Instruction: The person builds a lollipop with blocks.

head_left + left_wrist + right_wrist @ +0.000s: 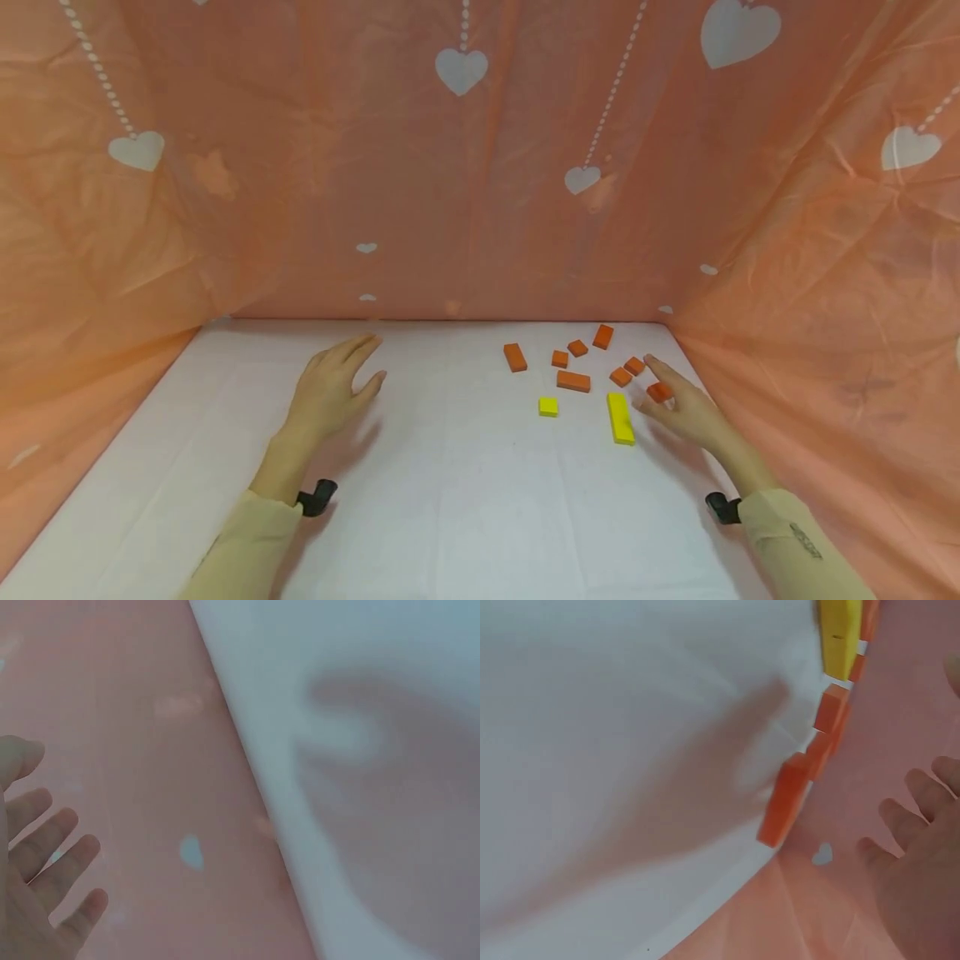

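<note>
On the white tabletop's right side lies a loose group of flat blocks. The long yellow block (620, 418) and the small yellow block (548, 407) are nearest the person. Behind them are several orange blocks, among them an oblong one (573, 381) and a small one (634, 365). My right hand (686, 412) hovers over the right end of the group, fingers extended, partly covering an orange block (660, 391); it holds nothing. Over the left half of the table hangs my left hand (327, 389), fingers spread and holding nothing; the left wrist view shows its fingers (64, 862) apart.
An orange-pink curtain (405, 183) with white hearts encloses the back and both sides of the white table (450, 500). Its back edge runs just behind the orange blocks. A black wrist strap piece (318, 497) sits at each sleeve cuff.
</note>
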A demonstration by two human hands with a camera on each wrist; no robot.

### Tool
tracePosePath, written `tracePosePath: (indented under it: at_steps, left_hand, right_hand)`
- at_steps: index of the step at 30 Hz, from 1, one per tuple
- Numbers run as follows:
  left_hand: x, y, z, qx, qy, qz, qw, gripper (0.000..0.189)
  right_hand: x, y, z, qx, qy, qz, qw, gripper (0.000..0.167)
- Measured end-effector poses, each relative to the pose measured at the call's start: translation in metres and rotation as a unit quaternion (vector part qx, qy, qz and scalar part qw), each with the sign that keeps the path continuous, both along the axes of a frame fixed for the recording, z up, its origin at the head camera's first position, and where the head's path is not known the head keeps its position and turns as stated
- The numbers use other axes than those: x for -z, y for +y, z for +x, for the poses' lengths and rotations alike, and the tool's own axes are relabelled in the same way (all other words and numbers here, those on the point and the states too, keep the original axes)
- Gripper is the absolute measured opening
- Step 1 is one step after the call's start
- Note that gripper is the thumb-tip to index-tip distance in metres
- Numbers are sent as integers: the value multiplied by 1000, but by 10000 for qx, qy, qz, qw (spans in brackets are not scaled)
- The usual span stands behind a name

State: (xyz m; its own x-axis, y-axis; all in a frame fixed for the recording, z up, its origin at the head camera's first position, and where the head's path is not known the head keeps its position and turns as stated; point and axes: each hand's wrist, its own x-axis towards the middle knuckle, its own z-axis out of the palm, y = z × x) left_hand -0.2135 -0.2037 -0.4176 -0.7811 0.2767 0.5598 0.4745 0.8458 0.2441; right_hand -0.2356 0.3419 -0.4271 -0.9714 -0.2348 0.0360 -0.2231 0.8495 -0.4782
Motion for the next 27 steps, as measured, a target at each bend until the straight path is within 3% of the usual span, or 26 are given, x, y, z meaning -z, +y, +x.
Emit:
tracePosePath:
  at_steps: [6, 13, 20, 27]
  left_hand:
    - [1, 40, -16, 517, 114, 62, 9986, 53]
    - [6, 85, -30, 1054, -121, 134, 9943, 47]
    - [11, 127, -43, 1563, -822, -88, 9843, 45]
    - [21, 163, -56, 2084, -1856, -441, 9593, 45]
  right_hand:
    - [6, 1, -3, -425, -101, 12, 9990, 92]
    - [13, -3, 0, -900, -131, 277, 9955, 96]
    - [21, -3, 0, -1185, -109, 469, 9918, 93]
    - [30, -2, 0, -1140, -318, 646, 9909, 97]
